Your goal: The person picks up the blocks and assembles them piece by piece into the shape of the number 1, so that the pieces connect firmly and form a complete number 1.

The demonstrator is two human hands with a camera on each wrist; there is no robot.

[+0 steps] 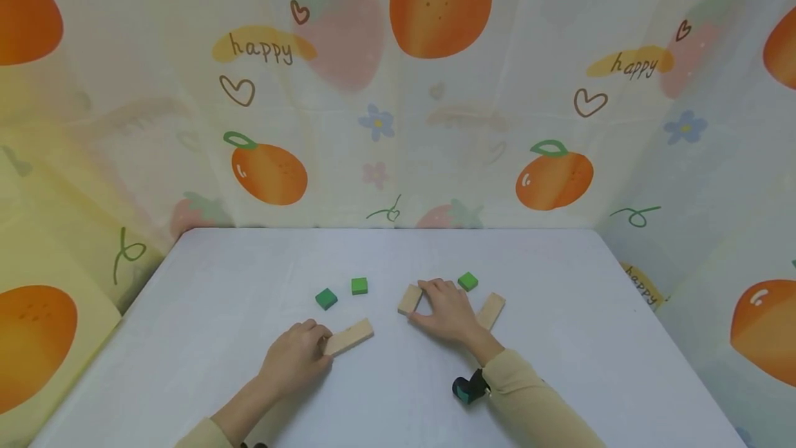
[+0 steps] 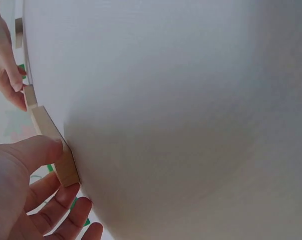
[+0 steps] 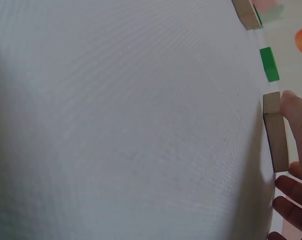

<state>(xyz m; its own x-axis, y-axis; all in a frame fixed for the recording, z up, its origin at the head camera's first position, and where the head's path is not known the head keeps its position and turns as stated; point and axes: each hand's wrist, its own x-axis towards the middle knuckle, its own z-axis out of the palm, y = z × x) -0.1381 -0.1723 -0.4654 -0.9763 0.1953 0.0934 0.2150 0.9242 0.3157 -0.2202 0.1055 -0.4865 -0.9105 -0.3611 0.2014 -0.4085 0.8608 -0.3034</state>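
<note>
Near the table's middle, my left hand [image 1: 295, 358] pinches one end of a plain wooden block [image 1: 349, 337], which points away to the right. In the left wrist view the thumb lies on this long block [image 2: 53, 135], with the index fingertip at its other side. Farther right, my right hand [image 1: 449, 313] holds a second wooden block [image 1: 409, 300] between thumb and fingers. The right wrist view has that block [image 3: 276, 135] at the right edge, its lower side close to the tabletop. A third wooden block [image 1: 492, 310] lies partly hidden behind the right wrist.
A dark green block [image 1: 326, 298] and a lighter green block [image 1: 359, 286] lie beyond the left hand. Another green block [image 1: 468, 281] sits just past the right hand. The white table [image 1: 385, 399] meets a fruit-printed curtain [image 1: 398, 157] at the back.
</note>
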